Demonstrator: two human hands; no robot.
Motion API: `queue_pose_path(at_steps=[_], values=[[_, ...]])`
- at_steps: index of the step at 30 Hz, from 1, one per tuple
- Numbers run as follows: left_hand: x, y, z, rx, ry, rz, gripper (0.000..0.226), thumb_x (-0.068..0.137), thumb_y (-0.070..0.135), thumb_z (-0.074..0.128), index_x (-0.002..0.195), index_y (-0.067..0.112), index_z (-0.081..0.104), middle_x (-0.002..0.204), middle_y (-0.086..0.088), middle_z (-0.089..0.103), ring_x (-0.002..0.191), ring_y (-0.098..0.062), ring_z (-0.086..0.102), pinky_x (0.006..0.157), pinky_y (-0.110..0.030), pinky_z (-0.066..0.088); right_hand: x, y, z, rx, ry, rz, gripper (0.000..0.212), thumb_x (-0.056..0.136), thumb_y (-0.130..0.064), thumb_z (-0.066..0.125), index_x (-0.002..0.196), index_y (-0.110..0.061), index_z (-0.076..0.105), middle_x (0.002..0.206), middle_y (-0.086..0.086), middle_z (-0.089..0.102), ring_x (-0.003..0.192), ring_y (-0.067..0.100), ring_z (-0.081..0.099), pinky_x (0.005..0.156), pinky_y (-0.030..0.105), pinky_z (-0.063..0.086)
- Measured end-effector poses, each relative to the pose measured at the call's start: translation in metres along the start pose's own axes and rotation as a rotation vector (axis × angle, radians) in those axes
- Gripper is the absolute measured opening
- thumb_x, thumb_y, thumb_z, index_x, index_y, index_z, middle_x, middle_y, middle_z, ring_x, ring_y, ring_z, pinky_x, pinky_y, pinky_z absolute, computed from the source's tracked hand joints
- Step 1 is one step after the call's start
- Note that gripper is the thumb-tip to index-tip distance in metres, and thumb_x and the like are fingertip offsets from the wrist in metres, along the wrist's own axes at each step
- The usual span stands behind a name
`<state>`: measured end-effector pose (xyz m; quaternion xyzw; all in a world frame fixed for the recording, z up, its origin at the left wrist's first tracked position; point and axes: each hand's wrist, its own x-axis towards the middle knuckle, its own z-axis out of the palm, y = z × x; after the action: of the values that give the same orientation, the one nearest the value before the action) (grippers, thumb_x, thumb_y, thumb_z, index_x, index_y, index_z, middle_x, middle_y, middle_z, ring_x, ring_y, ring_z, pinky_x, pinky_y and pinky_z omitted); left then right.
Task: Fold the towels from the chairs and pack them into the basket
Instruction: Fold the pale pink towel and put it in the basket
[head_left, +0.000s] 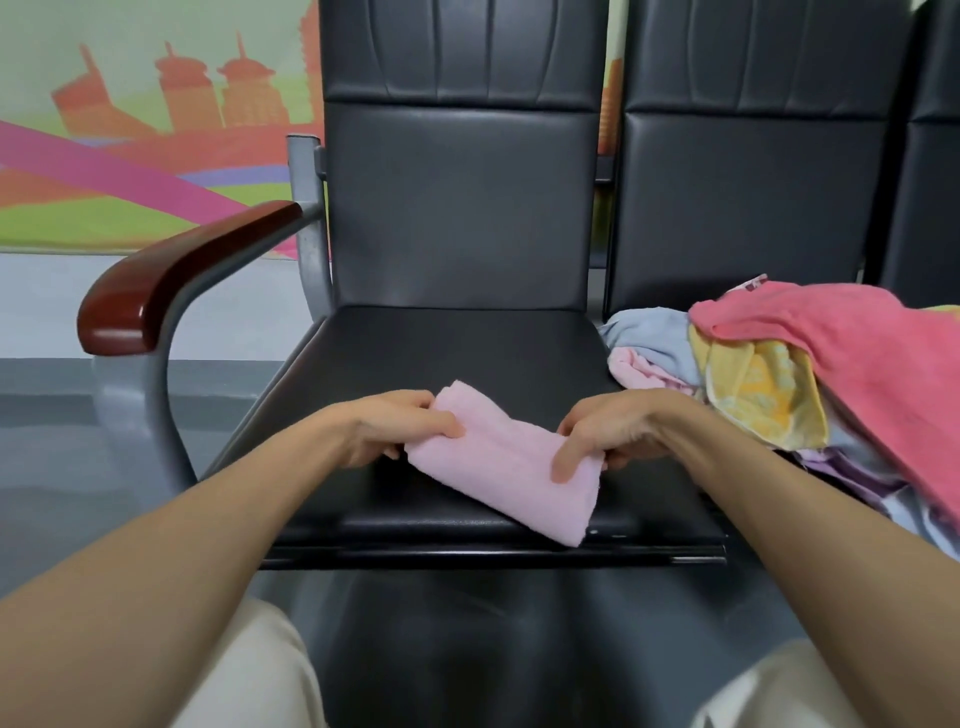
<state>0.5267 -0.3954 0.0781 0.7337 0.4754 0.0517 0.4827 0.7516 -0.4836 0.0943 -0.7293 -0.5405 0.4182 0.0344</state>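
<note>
Towel-folding takes up the lower centre of the frame: a folded pink towel (511, 467) lies slantwise on the black seat of the nearer chair (441, 353), one end towards the seat's middle and the other just short of its front edge. The left hand (395, 431) grips the towel's upper left end, thumb laid on top and the other fingers (415, 401) curled round the edge. The right hand (618, 431) pinches the right side, thumb pressed flat on the cloth and the remaining fingers tucked beneath, so both hands are clenched on the same towel. To the right, on the seat of the neighbouring chair (753, 182), sits a loose pile of unfolded towels: a coral towel (857, 353) draped over the top, a yellow patterned towel (763, 400) under it, a light blue towel (649, 332) and a pale pink towel (636, 369) at the pile's left edge, and lilac cloth (841, 467) showing lower down. A small tag (756, 283) at the coral towel's upper edge carries red marks too small to read. A dark red armrest (171, 280) on a grey metal frame stands at the left. Behind, in the upper left, a wall mural (130, 130) shows orange towers over pink and green bands, with no legible lettering. Light trousers (249, 675) fill the bottom corners above the grey floor (52, 415).
</note>
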Motion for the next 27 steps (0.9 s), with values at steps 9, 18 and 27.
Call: queue_pose_path(at_steps=[9, 18, 27], values=[[-0.02, 0.007, -0.011, -0.373, -0.183, 0.305, 0.039, 0.085, -0.011, 0.06, 0.117, 0.01, 0.064, 0.111, -0.007, 0.069, 0.104, -0.017, 0.065, 0.087, -0.028, 0.051, -0.018, 0.005, 0.003, -0.006, -0.02, -0.157, 0.047, 0.058, -0.029, 0.076, 0.097, -0.004, 0.07, 0.09, 0.009, 0.069, 0.082, 0.018, 0.061, 0.07, 0.027, 0.042], [-0.085, -0.006, -0.056, -0.496, 0.22, 0.405, 0.03, 0.091, 0.027, 0.062, 0.117, 0.012, 0.065, 0.113, -0.004, 0.071, 0.103, -0.015, 0.066, 0.084, -0.027, 0.054, -0.037, -0.058, 0.026, 0.149, 0.224, -0.521, 0.036, 0.073, -0.011, 0.079, 0.105, -0.016, 0.063, 0.101, 0.001, 0.07, 0.088, 0.013, 0.064, 0.072, 0.024, 0.051], [-0.194, -0.108, -0.105, -0.602, 0.949, 0.17, 0.027, 0.085, 0.033, 0.068, 0.105, 0.016, 0.064, 0.105, 0.0, 0.065, 0.094, -0.018, 0.062, 0.077, -0.038, 0.056, -0.054, -0.211, 0.114, -0.35, 0.308, -0.764, 0.04, 0.084, -0.043, 0.066, 0.091, -0.004, 0.066, 0.087, 0.01, 0.068, 0.077, 0.022, 0.062, 0.068, 0.034, 0.041]])
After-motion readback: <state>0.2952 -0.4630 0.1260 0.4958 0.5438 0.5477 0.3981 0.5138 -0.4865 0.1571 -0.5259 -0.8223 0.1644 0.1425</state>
